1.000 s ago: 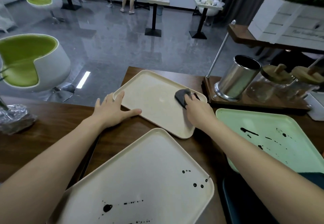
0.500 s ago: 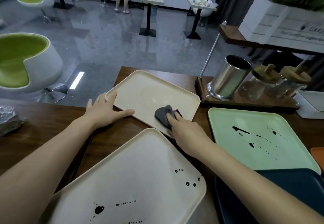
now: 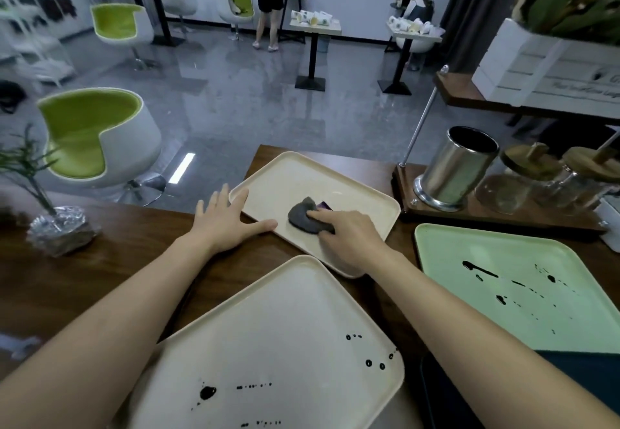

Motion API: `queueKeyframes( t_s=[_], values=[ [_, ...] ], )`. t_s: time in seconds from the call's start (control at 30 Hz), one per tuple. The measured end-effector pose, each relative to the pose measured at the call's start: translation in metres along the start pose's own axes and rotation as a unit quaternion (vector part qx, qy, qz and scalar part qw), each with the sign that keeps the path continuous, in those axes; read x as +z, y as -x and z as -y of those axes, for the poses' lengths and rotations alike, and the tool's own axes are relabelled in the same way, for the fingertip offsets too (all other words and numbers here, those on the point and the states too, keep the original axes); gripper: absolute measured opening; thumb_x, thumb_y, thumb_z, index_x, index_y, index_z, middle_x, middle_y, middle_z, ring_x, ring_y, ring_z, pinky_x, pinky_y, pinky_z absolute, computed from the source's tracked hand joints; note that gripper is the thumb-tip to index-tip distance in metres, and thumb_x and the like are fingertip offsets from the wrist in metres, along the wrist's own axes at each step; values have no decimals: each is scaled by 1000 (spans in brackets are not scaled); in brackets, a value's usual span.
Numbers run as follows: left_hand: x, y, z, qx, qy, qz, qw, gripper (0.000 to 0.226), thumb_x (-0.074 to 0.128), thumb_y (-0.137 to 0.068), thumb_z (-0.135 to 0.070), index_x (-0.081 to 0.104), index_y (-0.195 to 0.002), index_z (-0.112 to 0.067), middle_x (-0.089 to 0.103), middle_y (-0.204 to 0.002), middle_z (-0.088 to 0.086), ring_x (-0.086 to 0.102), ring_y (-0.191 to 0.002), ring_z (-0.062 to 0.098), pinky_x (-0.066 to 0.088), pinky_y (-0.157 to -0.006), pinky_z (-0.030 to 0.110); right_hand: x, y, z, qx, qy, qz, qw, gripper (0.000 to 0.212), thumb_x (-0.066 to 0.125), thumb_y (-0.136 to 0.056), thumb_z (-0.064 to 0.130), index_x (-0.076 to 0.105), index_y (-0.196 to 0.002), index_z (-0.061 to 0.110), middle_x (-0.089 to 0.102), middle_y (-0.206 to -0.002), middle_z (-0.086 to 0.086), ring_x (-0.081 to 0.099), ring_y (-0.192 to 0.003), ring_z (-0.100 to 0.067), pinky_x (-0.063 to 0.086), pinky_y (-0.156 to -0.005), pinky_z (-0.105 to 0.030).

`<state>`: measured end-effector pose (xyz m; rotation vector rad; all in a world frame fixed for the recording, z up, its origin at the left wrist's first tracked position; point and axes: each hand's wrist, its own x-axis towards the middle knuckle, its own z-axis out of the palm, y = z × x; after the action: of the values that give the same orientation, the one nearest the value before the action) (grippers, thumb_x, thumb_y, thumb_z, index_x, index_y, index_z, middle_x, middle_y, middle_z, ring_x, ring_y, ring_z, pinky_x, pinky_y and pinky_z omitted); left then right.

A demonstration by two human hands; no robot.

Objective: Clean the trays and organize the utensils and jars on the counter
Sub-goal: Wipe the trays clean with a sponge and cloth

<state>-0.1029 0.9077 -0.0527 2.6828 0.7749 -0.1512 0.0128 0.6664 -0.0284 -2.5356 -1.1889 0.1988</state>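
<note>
Wipe stroke update: the cloth (image 3: 303, 220) was at the far right corner of the far cream tray (image 3: 302, 177) a second ago. It then came down to the near edge and now sits mid-tray, toward the left half. My right hand (image 3: 349, 237) is on top, fingers (image 3: 317, 215) curled over the grey wad and pressing it onto the tray. A purple bit shows at the cloth's far edge; can't tell what it is. My left hand (image 3: 224, 224) hasn't shifted. Its fingers are spread flat over the tray's left corner with the thumb along the near-left rim, bracing it on the table (image 3: 100, 267).

My read: no spots visible on this tray, so it's about done.

- **Not started:** near cream tray (image 3: 268, 321), black drips along its near and right side; green tray (image 3: 503, 254), black streaks and dots.
- **Can't judge:** dark blue tray (image 3: 590, 371) at bottom right, only partly in view.

Around: a steel cup (image 3: 456, 166) and wood-lidded jars (image 3: 513, 187) stand on the wooden stand (image 3: 503, 219), just right of the tray being wiped. No utensils visible. A foil-wrapped plant (image 3: 60, 229) sits well off to the left.

In the way: the near cream tray's far corner meets the far tray's near edge; touching or overlapping, can't tell. My right forearm passes close to that tray's right-side drips and could smear them.
</note>
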Motion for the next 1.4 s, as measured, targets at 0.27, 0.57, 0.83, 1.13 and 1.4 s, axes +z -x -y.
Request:
queueKeyframes(
  t_s=[0.27,0.57,0.83,1.13,1.4],
  values=[
    [-5,97,-14,-9,23,-159,987,79,48,-93,-71,26,-160,-35,17,-170,4,9,-157,25,6,-125,59,-39,39,-8,-24,-295,-19,955,36,66,-80,26,69,-104,54,76,-77,5,66,-73,-5,53,-91,-39],
    [31,290,-10,-177,121,-176,961,60,49,-103,-26,29,-160,-29,17,-170,2,5,-158,24,0,-125,53,-28,121,51,-207,-49,65,975,36,57,-96,28,63,-132,32,69,-114,6,60,-105,-22,49,-86,-38],
    [83,351,3,-252,162,-168,939,55,30,-103,-28,26,-155,-9,31,-161,16,25,-150,30,0,-127,48,26,128,61,-271,43,84,958,39,40,-105,27,47,-143,16,37,-156,1,46,-132,-25,44,-96,-38],
    [96,345,4,-237,145,-231,933,54,28,-107,-18,21,-159,-9,26,-167,6,14,-156,20,-1,-128,42,73,138,130,-377,64,55,923,49,40,-104,19,34,-151,7,38,-154,-11,39,-132,-31,33,-106,-37],
    [101,346,6,-241,137,-260,925,54,28,-109,-21,19,-162,-12,20,-170,0,10,-157,12,-3,-127,35,57,184,115,-483,77,55,870,39,53,-93,15,60,-131,12,61,-135,-8,57,-117,-31,52,-93,-43]
  ],
)
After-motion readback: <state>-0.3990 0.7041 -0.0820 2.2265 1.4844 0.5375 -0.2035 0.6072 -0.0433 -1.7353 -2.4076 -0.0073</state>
